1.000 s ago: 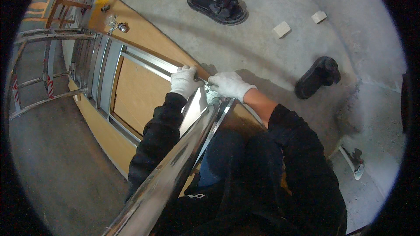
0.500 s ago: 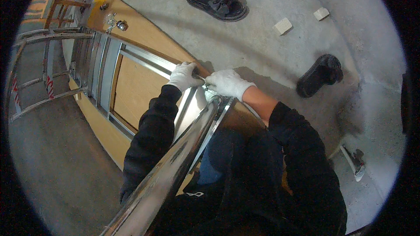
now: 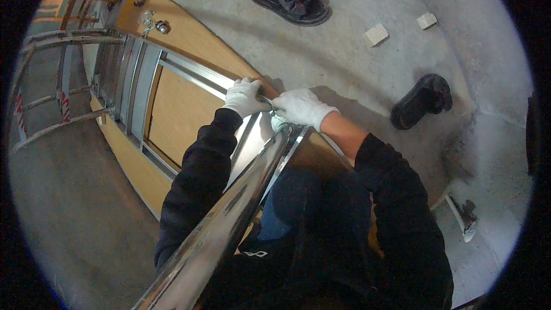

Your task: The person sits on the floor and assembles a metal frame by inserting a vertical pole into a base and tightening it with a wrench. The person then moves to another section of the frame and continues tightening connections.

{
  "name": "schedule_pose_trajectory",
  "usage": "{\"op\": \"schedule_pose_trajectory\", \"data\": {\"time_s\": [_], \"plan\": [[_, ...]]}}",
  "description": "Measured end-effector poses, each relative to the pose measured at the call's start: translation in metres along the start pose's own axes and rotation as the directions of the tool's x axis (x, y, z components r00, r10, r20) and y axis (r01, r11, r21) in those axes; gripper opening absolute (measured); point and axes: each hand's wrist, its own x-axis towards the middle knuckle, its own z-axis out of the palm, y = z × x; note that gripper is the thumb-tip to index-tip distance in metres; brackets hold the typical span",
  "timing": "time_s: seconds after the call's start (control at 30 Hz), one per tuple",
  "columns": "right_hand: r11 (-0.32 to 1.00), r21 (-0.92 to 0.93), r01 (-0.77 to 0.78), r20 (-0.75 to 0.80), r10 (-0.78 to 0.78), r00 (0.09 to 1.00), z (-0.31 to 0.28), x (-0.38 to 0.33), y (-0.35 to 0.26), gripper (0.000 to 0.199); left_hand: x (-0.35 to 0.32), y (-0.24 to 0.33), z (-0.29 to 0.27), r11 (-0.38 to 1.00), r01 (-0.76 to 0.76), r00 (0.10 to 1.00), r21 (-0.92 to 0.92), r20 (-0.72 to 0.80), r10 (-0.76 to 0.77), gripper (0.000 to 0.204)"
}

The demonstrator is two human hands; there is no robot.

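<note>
Both my hands wear white gloves and meet at the corner of a shiny metal frame (image 3: 198,78). Curled at the frame's edge, my left hand (image 3: 245,97) pinches with its fingertips a small metal piece whose kind I cannot make out. From the other side my right hand (image 3: 303,108) closes its fingers at the same spot; what they grip is hidden. A thick polished metal tube (image 3: 229,209) slants from just below my hands down to the lower left, between my forearms. A pale thing (image 3: 279,123) shows at the tube's upper end.
Under the frame lies a wooden board (image 3: 198,33), with small metal fittings (image 3: 162,27) at its far end. A metal rack (image 3: 63,103) and a wooden chair (image 3: 74,1) stand left. Black slippers (image 3: 291,3) and white blocks (image 3: 376,35) lie on the concrete floor.
The view has shifted slightly. My left hand's fingers have moved a little over the small metal piece; both hands stay together at the frame corner.
</note>
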Motion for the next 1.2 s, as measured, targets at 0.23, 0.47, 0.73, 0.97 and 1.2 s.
{"op": "schedule_pose_trajectory", "data": {"time_s": [0.23, 0.47, 0.73, 0.97, 1.2], "plan": [[0.998, -0.021, 0.062, -0.032, -0.063, 0.998, -0.004, 0.000, -0.005, 0.020, -0.009, 0.020, -0.003, 0.982, 0.185, 0.983, -0.042, 0.002, -0.185, 0.054], [0.957, -0.250, 0.148, 0.065, -0.136, 0.989, -0.011, 0.007, -0.013, 0.020, -0.001, 0.005, 0.009, 0.988, 0.108, 0.994, -0.109, -0.019, -0.111, 0.053], [0.921, -0.340, 0.191, 0.088, -0.171, 0.981, 0.000, 0.019, -0.012, 0.020, 0.007, 0.002, 0.009, 0.992, 0.037, 0.999, -0.119, -0.024, -0.040, 0.047], [0.914, -0.385, 0.125, 0.219, -0.041, 0.975, -0.013, 0.020, -0.044, 0.026, 0.006, -0.003, 0.013, 0.991, 0.056, 0.998, -0.125, -0.034, -0.061, 0.047], [0.933, 0.169, -0.318, 0.064, 0.311, 0.948, 0.001, 0.008, -0.038, 0.024, 0.009, -0.003, 0.009, 0.993, 0.057, 0.998, -0.100, 0.011, -0.057, 0.054]]}}
